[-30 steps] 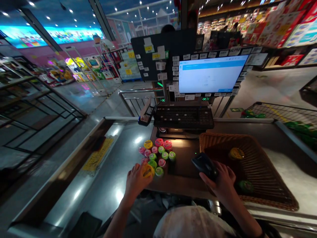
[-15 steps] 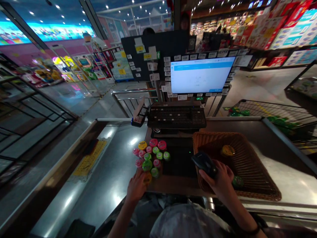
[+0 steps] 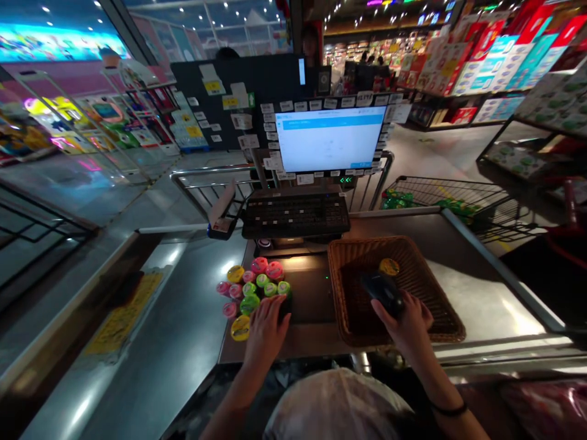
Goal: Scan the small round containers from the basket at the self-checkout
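My left hand [image 3: 268, 330] lies palm down at the near edge of a cluster of round pink, green and yellow tubs [image 3: 254, 287]. Whether it grips anything is hidden. A yellow-lidded tub [image 3: 240, 327] sits just left of that hand. My right hand [image 3: 406, 321] is shut on a black handheld barcode scanner [image 3: 383, 292], held above a wicker basket [image 3: 348, 287]. One yellow tub [image 3: 389, 267] lies in the basket.
A keyboard [image 3: 296, 215] and a screen [image 3: 330, 139] stand beyond the tubs on a steel checkout counter [image 3: 160, 293]. A wire shopping cart [image 3: 440, 198] holding green goods stands at the far right. A person [image 3: 312, 43] is beyond the screen.
The whole view has swung, so everything sits further left. The yellow-lidded tub has gone from under my left hand to its left. The green item in the basket no longer shows.
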### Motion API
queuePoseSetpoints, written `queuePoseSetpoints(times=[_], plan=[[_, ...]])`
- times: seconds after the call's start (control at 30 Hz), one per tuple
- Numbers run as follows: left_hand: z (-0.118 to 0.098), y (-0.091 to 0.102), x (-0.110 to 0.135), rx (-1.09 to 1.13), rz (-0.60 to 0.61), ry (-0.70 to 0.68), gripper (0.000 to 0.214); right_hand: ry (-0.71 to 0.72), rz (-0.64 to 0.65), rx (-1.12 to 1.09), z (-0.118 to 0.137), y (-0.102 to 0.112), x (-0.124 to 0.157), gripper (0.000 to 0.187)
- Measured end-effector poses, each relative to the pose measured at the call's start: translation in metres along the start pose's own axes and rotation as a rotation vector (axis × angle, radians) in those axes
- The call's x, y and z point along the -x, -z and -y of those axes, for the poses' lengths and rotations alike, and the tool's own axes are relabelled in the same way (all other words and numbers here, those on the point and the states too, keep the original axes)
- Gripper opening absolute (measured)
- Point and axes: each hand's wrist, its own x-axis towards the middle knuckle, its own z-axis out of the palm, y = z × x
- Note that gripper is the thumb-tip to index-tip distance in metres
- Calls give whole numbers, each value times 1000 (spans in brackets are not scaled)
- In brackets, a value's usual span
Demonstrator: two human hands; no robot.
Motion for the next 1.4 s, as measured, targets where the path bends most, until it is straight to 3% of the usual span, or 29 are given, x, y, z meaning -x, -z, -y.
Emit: queuePoseSetpoints(times=[0.1, 0.17, 0.33, 0.43, 0.57, 0.77, 0.9, 0.97, 1.13, 1.27, 1.4], plan=[[-62, -10, -38, 134, 103, -215, 37, -86, -26, 44, -25, 18, -8, 79], [-100, -27, -62, 172, 218, -386, 35, -147, -35, 74, -41, 30, -12, 80], [-184, -99, -102, 125, 493, -882, 33, -251, -65, 142, -67, 53, -18, 80], [-225, -138, -108, 29, 595, -1015, 39, -265, -77, 133, -70, 58, -20, 76], [-250, -164, -101, -34, 551, -1019, 19, -255, -72, 114, -69, 59, -22, 72], [-237, -164, -107, -15, 550, -905, 17, -296, -48, 76, -69, 65, -23, 72], [-207, -132, -123, 44, 527, -793, 22, -319, -15, 40, -73, 71, -23, 69], [-185, -106, -123, 126, 458, -711, 36, -306, -11, 11, -73, 71, -22, 68], [-126, -47, -90, 569, 116, -265, 41, -220, -2, -91, -65, 59, -19, 64], [-93, -26, -63, 575, -57, -51, 38, -99, 51, -147, -48, 40, -12, 58], [-75, -16, -53, 441, -145, 101, 34, 42, 154, -189, -17, 20, 1, 52]])
